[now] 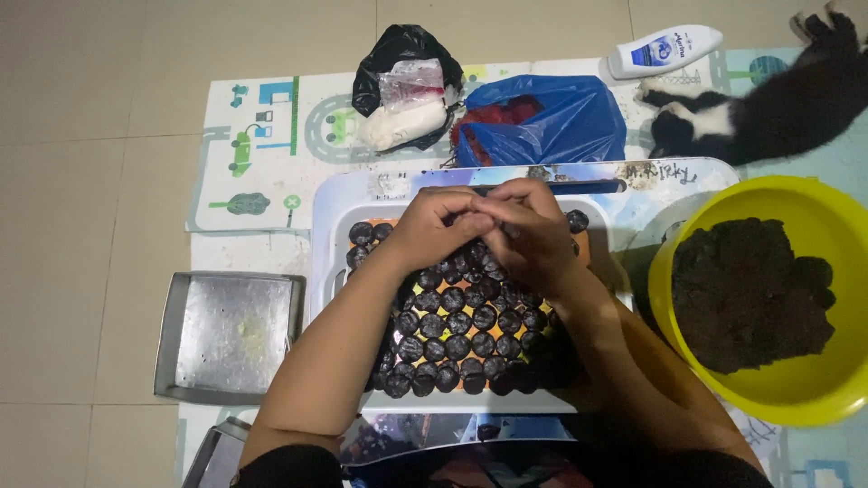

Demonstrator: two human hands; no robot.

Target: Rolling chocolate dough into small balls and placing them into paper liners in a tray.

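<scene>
My left hand (432, 231) and my right hand (532, 237) meet with fingertips together over the far end of a white tray (336, 215). What they pinch is hidden between the fingers. Under them lie many dark round balls (455, 327) in close rows on an orange sheet. To the right, a yellow bowl (796, 398) holds a dark brown mass (746, 294).
An empty metal pan (228, 336) lies to the left on the floor. Behind the tray are a black bag with white packets (404, 86), a blue plastic bag (547, 117), a white bottle (665, 50) and a black-and-white cat (768, 104) on a printed play mat (258, 145).
</scene>
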